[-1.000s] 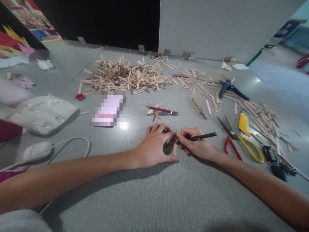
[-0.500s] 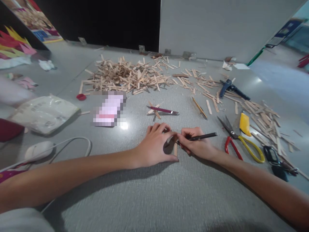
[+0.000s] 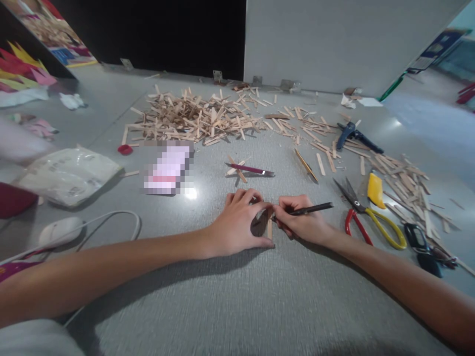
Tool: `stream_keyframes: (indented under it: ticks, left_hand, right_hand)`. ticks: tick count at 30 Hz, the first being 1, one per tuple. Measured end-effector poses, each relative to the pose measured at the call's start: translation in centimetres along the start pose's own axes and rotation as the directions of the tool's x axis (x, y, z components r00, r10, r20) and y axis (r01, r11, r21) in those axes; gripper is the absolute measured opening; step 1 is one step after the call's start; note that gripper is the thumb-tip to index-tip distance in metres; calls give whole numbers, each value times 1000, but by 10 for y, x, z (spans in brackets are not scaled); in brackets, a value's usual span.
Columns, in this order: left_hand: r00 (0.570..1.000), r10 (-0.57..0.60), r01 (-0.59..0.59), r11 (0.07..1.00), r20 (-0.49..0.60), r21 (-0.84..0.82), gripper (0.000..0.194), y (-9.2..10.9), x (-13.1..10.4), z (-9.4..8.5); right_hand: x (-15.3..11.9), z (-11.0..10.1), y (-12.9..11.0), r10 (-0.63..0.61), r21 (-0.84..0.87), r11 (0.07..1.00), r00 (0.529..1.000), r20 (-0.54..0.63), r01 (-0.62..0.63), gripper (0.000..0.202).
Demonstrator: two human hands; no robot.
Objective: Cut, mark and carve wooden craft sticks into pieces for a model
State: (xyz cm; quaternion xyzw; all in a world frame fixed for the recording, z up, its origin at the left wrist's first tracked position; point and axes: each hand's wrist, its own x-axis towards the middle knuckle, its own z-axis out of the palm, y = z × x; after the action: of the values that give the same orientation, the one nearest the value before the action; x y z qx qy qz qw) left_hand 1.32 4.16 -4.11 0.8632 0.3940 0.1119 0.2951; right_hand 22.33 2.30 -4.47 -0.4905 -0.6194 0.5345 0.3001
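A short flat wooden stick (image 3: 269, 230) lies upright in view on the grey table, its ends between the thumb and fingers of my left hand (image 3: 239, 220). My right hand (image 3: 302, 220) grips a black pen (image 3: 311, 209) whose tip end reaches the stick's right edge. The tip itself is mostly hidden by my fingers. Just beyond my hands, a dark red pen (image 3: 250, 169) rests across a few crossed wooden sticks (image 3: 241, 175).
Behind lies a heap of wooden sticks (image 3: 196, 116). To the right are scissors (image 3: 358, 205) with red and yellow handles, a yellow-handled tool (image 3: 376, 190) and blue pliers (image 3: 347, 135). On the left are a plastic bag (image 3: 72, 175), a white mouse (image 3: 61, 231) and a blurred pink phone-like object (image 3: 168, 168).
Almost nothing differs. Both hands, the stick and the black pen keep their places; the view has shifted very slightly.
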Motion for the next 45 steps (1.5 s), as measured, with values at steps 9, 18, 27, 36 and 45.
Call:
stream_keyframes:
  ticks: [9,18,27,36,45]
  left_hand:
    - [1000,10,-10,1000,-12,-14,77,-2,-1,2]
    - [1000,9,-9,1000,-10,-16,77,-1,-1,1]
    - [1000,-10,10,1000,15,15,83,1,0,-1]
    - [1000,-12,11,1000,20,16,85,1,-1,0]
    - [1000,-10,10,1000,11,6,85,1,0,0]
  right_hand:
    - [1,-1,2,-15,-22,1000,1000,4,15,45]
    - [0,-1,2,-40,-60,997,999,3,40,44]
    - [1,-2,2,-72,-75,995,997,13,73,41]
    - [2,-2,1,-85,-103,991,996,36,88,41]
    - [1,-4,0,-97,-104,989,993,68,103,40]
